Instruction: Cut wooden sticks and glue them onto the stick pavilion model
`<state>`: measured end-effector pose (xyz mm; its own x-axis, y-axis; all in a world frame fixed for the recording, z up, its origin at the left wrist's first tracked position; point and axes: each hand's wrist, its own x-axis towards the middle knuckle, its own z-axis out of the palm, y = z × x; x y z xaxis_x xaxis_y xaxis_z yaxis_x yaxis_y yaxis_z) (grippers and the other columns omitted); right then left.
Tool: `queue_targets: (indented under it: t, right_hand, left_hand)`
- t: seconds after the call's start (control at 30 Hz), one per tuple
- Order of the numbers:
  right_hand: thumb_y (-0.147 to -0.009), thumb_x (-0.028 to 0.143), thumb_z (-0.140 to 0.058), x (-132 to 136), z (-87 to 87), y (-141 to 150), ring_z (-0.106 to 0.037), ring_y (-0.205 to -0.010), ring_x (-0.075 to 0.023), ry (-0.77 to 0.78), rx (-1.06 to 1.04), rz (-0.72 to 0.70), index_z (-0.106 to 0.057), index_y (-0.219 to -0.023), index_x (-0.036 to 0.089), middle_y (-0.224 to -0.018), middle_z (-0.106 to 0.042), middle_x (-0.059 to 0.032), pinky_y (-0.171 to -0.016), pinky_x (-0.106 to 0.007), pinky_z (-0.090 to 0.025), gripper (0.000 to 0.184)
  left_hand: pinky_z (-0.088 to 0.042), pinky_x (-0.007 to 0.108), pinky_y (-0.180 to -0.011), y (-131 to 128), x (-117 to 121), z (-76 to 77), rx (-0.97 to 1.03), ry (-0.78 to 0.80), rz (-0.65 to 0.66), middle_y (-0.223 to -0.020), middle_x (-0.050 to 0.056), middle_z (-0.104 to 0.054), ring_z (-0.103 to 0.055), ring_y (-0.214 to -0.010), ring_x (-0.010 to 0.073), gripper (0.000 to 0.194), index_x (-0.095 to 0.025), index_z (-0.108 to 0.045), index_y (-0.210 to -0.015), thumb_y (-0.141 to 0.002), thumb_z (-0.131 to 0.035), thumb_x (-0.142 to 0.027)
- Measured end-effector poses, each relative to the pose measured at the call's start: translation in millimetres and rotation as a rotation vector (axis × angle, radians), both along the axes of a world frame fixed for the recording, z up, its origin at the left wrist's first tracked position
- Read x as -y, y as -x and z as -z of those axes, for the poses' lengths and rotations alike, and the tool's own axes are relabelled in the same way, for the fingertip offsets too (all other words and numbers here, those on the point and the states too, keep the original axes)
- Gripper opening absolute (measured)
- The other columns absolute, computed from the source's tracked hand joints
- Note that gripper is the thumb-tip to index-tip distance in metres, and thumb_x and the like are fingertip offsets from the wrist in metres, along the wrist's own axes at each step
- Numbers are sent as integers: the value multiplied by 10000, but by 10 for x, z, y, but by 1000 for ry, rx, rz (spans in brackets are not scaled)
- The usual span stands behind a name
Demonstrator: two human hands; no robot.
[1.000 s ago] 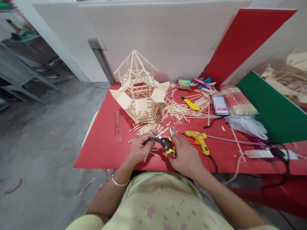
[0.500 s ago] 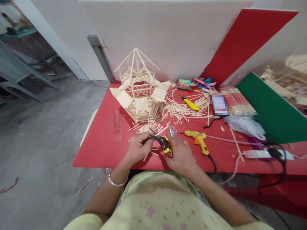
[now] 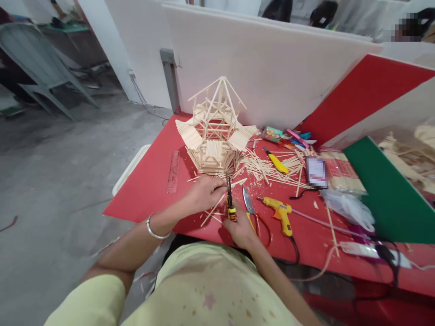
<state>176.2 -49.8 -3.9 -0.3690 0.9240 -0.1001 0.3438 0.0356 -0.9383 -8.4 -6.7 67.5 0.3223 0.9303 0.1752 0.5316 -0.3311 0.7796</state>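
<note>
My right hand [image 3: 239,228] grips pruning shears [image 3: 231,209] with dark blades and yellow, black and red handles. The blades point away from me and look nearly closed. My left hand [image 3: 207,194], a bangle at its wrist, has its fingers pinched together beside the blade tips. What lies between those fingers is too small to make out. Just beyond both hands stands a model building [image 3: 217,131] of pale wooden sticks, with a pointed open roof frame and slatted lower panels. Cut sticks [image 3: 212,210] lie under my hands on the red tabletop [image 3: 142,190].
Right of my hands lie scissors [image 3: 249,203] and a yellow glue gun [image 3: 280,213]. Behind them are a loose stick pile [image 3: 260,165], a yellow utility knife [image 3: 277,161] and a plastic bag [image 3: 348,208]. A clear ruler [image 3: 173,172] lies at left. A green board [image 3: 390,194] leans at right.
The view has shifted, bringing more of the background in. The shears have turned upright and their blades have come together. My right hand has moved off the scissors, which now show fully.
</note>
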Motion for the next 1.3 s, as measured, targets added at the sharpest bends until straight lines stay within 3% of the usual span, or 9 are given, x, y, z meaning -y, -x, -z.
queue_targets:
  t: [0.4, 0.6, 0.7, 0.87, 1.07, 1.17, 1.3]
  right_hand:
    - [-680, 205, -499, -83, 16, 22, -428, -710, -140, 46, -11, -6, -464, -924, 226, -775, -478, 47, -652, -280, -345, 247]
    - [-674, 184, -488, -2, -57, -52, -462, -768, -151, 44, -53, -72, -481, -1091, 228, -841, -500, 29, -705, -290, -381, 419]
    - [-692, 182, -480, 6, -56, -63, -455, -744, -146, 46, -59, -98, -471, -1118, 227, -833, -492, 34, -694, -290, -382, 429]
    - [-695, 194, -508, -47, -16, -11, -433, -698, -137, 26, -4, -72, -456, -955, 230, -778, -475, 50, -649, -280, -351, 268]
    - [-715, 188, -518, -86, 20, 59, -451, -722, -146, 7, 14, -60, -454, -915, 229, -790, -512, 44, -670, -290, -351, 214]
    - [-719, 199, -504, -87, 20, 51, -454, -727, -150, 3, 8, -62, -458, -915, 228, -796, -518, 35, -674, -293, -363, 203]
    - [-680, 188, -513, -31, -63, 3, -454, -745, -147, 21, -41, -84, -486, -970, 230, -828, -512, 34, -682, -285, -380, 294]
  left_hand:
    - [-246, 244, -518, 12, -66, -12, 86, 10, -20, -518, -41, -379, -357, -516, 97, 322, -174, -431, -547, -858, -511, -198]
    - [-227, 217, -434, 49, -5, -66, 331, 323, 119, -478, -56, -409, -314, -422, 71, 287, -174, -504, -593, -849, -559, -290]
    - [-219, 212, -417, 61, 0, -92, 364, 407, 112, -455, -57, -406, -304, -403, 64, 295, -175, -503, -579, -829, -591, -304]
    - [-229, 220, -416, 94, -30, -81, 374, 440, 58, -440, -43, -421, -307, -397, 62, 283, -174, -503, -553, -800, -606, -268]
    - [-220, 209, -419, 129, -59, 14, 451, 469, 23, -437, -51, -421, -304, -391, 56, 290, -171, -496, -546, -802, -583, -277]
    - [-211, 212, -421, 125, -61, 32, 459, 454, 24, -434, -51, -411, -299, -394, 56, 308, -172, -480, -534, -804, -585, -279]
    - [-218, 216, -424, 138, -13, -60, 448, 402, 22, -434, -54, -400, -294, -401, 61, 293, -172, -497, -552, -806, -593, -282]
